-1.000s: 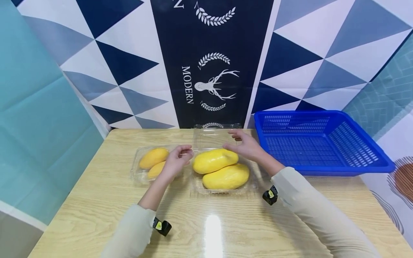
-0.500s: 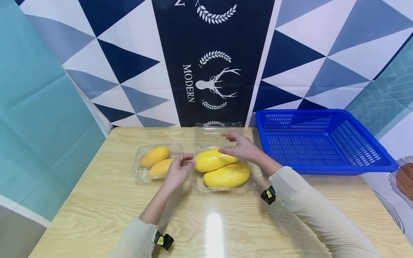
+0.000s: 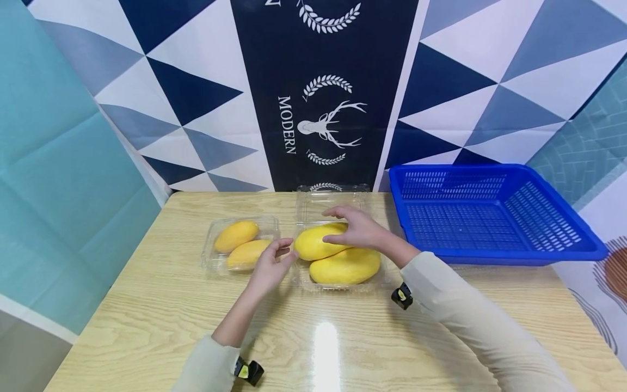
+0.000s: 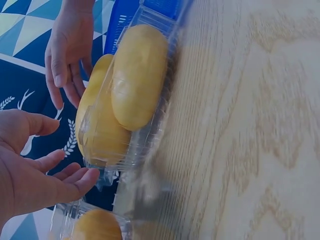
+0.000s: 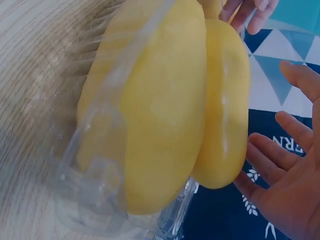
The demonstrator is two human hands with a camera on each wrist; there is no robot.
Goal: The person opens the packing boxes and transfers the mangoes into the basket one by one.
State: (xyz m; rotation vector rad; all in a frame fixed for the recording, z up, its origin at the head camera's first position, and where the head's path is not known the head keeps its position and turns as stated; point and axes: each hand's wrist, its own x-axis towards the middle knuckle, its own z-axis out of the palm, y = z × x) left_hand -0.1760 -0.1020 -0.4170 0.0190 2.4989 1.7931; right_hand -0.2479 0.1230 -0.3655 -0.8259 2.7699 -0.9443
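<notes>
Two large yellow mangoes lie side by side in a clear plastic clamshell box (image 3: 343, 288), its lid (image 3: 333, 204) raised at the back. Over the rear mango (image 3: 311, 243) hovers my right hand (image 3: 355, 228), fingers apart. In the right wrist view its lower fingers come right up to that mango's side; I cannot tell whether they touch. The front mango (image 3: 345, 267) lies nearer the person. My left hand (image 3: 269, 269) is relaxed and holds nothing, beside the box's left edge. Left of it, a second clear box (image 3: 208, 264) contains two smaller orange-yellow mangoes (image 3: 237, 236).
A blue plastic basket (image 3: 499, 256) with perforated walls stands at the back right of the wooden table (image 3: 161, 326). A patterned cloth (image 3: 328, 65) hangs behind the table's rear edge.
My right hand has moved left and slightly down, from beside the lid to over the rear mango. The left hand has shifted slightly down. The mangoes have not moved.
</notes>
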